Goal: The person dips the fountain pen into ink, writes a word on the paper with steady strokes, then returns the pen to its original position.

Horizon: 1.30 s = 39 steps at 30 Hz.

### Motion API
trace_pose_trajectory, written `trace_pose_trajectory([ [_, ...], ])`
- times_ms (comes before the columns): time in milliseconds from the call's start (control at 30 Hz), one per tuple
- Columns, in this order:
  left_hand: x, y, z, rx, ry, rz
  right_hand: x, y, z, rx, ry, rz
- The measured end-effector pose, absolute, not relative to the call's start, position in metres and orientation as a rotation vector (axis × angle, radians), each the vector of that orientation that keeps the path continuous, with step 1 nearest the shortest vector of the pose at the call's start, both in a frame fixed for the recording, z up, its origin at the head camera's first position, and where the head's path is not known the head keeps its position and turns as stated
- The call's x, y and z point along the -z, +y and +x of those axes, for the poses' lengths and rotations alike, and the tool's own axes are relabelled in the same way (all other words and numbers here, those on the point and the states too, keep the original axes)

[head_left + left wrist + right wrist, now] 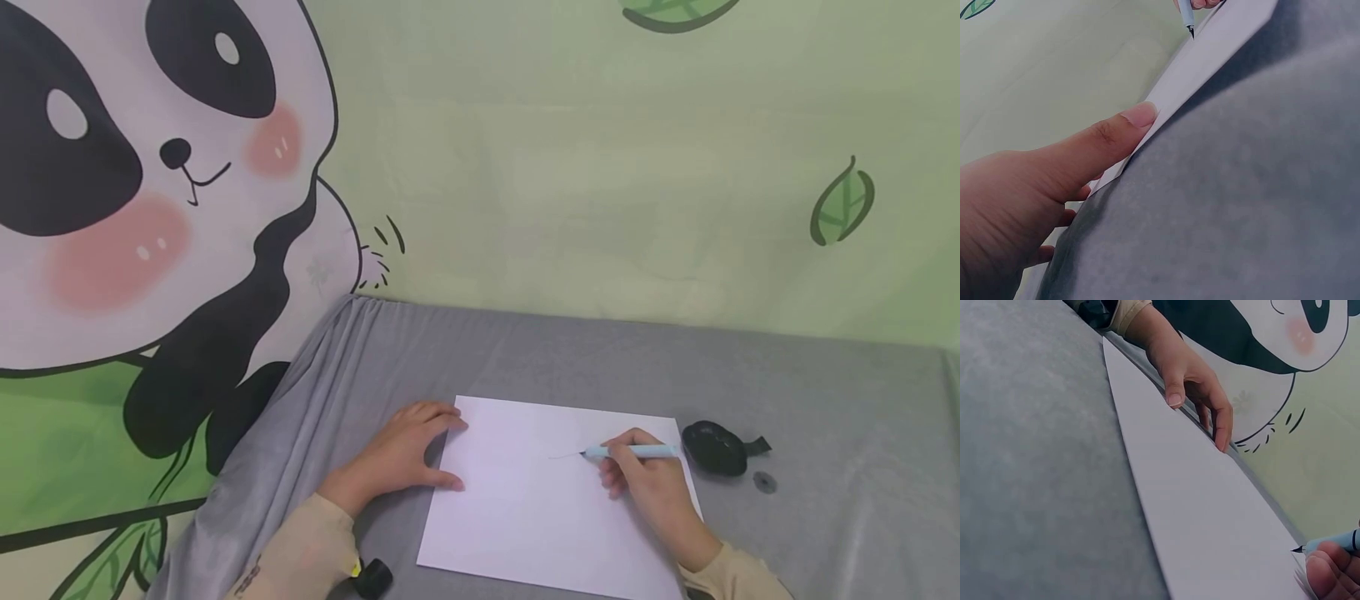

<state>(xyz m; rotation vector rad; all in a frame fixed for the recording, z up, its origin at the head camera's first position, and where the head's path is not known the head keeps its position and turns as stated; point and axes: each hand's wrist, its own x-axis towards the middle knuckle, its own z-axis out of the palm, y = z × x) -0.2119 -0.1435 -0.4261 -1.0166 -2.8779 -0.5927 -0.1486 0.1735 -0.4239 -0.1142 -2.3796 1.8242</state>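
Observation:
A white sheet of paper (pixel 525 517) lies on the grey cloth. My right hand (pixel 654 483) pinches a light blue pen (pixel 651 452) with a thin dark tip, the barrel leaning low over the paper. The tip meets the sheet right of its middle, at the right end of a faint thin line (pixel 561 457). At the sheet's left edge, my left hand (pixel 405 450) rests with thumb and fingers spread apart. In the left wrist view its thumb (pixel 1107 140) touches the paper's margin. The right wrist view shows the pen (pixel 1335 542) at the lower right.
Just right of the paper sits a black rounded object (pixel 715 448) with a short tab, beside a small dark grey disc (pixel 765 482). Near the left sleeve lies a black cylindrical item (pixel 372 577) with a bit of yellow. Behind the grey cloth (pixel 570 358) stands a panda-painted wall (pixel 525 167).

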Motion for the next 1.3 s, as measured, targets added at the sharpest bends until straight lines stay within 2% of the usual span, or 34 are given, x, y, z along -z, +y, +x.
trace_pose_trajectory([
  [1300,0.4239,-0.1426,-0.2114,0.569,-2.888,-1.005,0.4210,0.1761,-0.1495,-1.765,-2.381,-0.237],
])
